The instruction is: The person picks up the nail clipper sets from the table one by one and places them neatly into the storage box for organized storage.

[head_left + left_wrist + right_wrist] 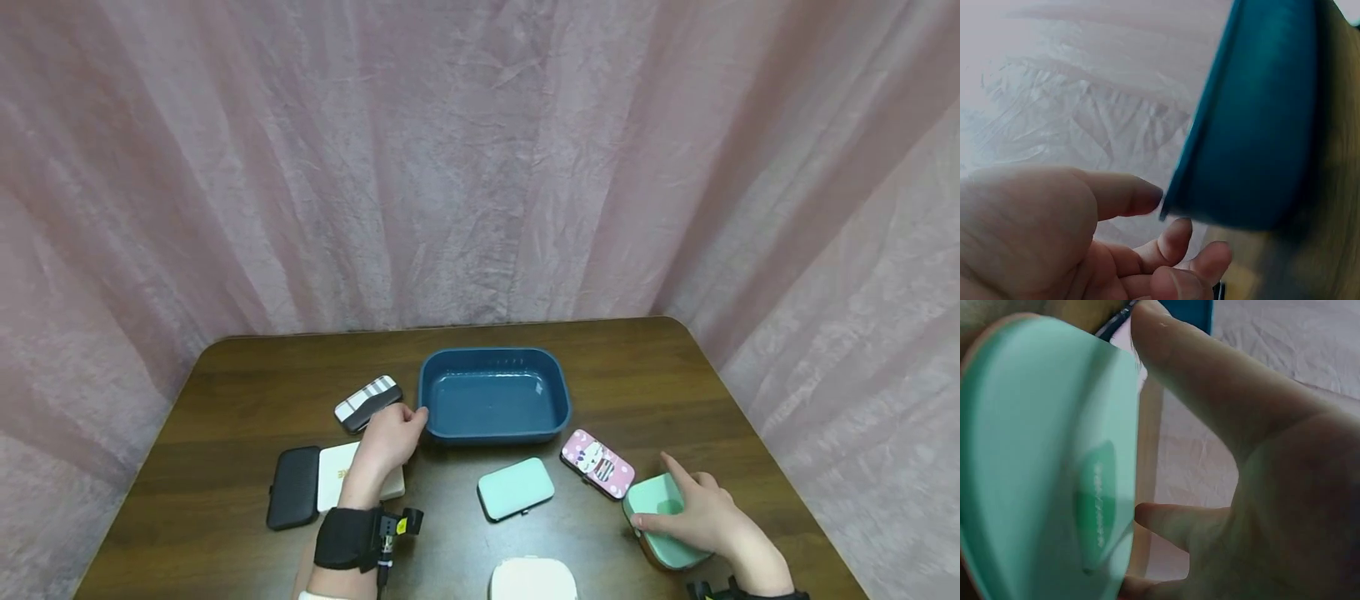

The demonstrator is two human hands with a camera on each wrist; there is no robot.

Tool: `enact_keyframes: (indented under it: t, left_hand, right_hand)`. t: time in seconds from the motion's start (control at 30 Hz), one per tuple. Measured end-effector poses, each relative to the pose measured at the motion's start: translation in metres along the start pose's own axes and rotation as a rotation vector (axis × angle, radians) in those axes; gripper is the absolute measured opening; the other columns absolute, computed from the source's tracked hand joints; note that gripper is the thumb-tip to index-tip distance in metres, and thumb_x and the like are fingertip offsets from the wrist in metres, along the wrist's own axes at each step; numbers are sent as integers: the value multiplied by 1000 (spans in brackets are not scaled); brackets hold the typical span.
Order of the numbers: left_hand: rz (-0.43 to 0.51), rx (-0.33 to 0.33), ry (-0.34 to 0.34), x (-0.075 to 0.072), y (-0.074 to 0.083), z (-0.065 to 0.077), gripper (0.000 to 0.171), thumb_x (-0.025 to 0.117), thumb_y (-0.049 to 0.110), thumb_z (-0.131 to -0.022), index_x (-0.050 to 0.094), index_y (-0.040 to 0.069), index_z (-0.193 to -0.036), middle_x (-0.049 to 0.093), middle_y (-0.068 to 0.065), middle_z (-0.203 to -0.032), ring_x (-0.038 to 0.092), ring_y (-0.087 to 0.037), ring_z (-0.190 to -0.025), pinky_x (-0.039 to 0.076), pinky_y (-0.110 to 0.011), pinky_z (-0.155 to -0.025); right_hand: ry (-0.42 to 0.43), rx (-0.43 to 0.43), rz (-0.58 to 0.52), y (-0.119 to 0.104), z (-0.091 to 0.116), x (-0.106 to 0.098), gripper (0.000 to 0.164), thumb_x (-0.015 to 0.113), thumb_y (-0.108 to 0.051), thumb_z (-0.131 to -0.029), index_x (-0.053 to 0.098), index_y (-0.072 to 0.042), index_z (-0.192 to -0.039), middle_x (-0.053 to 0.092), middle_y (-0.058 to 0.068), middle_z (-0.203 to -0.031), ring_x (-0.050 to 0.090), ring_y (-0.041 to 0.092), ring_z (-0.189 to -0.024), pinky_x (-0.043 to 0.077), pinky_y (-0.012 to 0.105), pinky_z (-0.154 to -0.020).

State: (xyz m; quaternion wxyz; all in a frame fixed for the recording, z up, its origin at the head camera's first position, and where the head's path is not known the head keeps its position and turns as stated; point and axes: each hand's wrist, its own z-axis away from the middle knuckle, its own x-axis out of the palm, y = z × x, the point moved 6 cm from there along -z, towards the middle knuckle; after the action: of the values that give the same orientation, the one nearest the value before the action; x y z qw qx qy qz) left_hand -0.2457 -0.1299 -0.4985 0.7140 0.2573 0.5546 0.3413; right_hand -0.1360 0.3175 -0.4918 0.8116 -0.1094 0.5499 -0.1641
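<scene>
My left hand (392, 435) is at the front left corner of a dark blue rectangular basin (495, 438), pinching its rim between thumb and fingers. In the left wrist view the basin's outer wall (1254, 119) rises beside the fingertips. On the right, my right hand (701, 512) spreads over a mint-green rounded case (678, 552) with a brown lower side. Its thumb lies over the case's left edge and its index finger points out past the far side. A darker green label (1096, 503) shows on the case in the right wrist view.
A pink cartoon-print case (597, 464) and a flat mint case (516, 489) lie in front of the basin. A white rounded box (532, 579) sits at the near edge. Left are a black case (294, 487), a white case (330, 479) partly under my forearm, and a striped case (367, 404).
</scene>
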Motion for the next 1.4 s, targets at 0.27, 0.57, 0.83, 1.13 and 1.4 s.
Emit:
enact_keyframes:
  t: [0.27,0.57,0.83,1.13,1.4]
  left_hand:
    - [1,63,-27,3,1,-9,40,56,27,-109,61,7,-75,53,-3,-64,51,-18,-55,38,-31,-52]
    - [-1,87,-67,9,3,-13,27,51,21,-104,53,7,-81,52,-6,-67,50,-20,-49,37,-32,-51]
    - [25,86,-66,8,1,-16,25,50,22,-104,53,7,-83,56,-7,-69,51,-20,-51,38,-31,-50]
    - [43,103,-76,9,-1,-18,25,51,21,-104,53,7,-84,59,-8,-70,49,-19,-48,38,-30,-48]
    - [43,102,-79,8,-1,-17,25,50,21,-105,54,7,-85,60,-8,-71,50,-19,-49,38,-31,-48]
  right_hand:
    - [18,22,-3,0,5,5,122,91,-59,-77,29,-2,-164,41,48,-133,50,62,-107,52,65,-75]
    - [37,-112,-47,4,-5,1,122,98,-37,-71,28,-8,-166,40,46,-146,49,63,-116,55,61,-74]
    - [12,-224,-85,4,-13,-4,129,99,-19,-60,29,-12,-168,35,37,-160,43,65,-131,53,61,-81]
    - [-3,-216,-94,6,-15,-7,128,99,-21,-60,30,-10,-167,35,41,-153,46,57,-123,53,58,-80]
    - [20,-221,-82,11,-15,-8,126,99,-26,-62,31,-12,-167,39,42,-149,47,59,-121,54,58,-77]
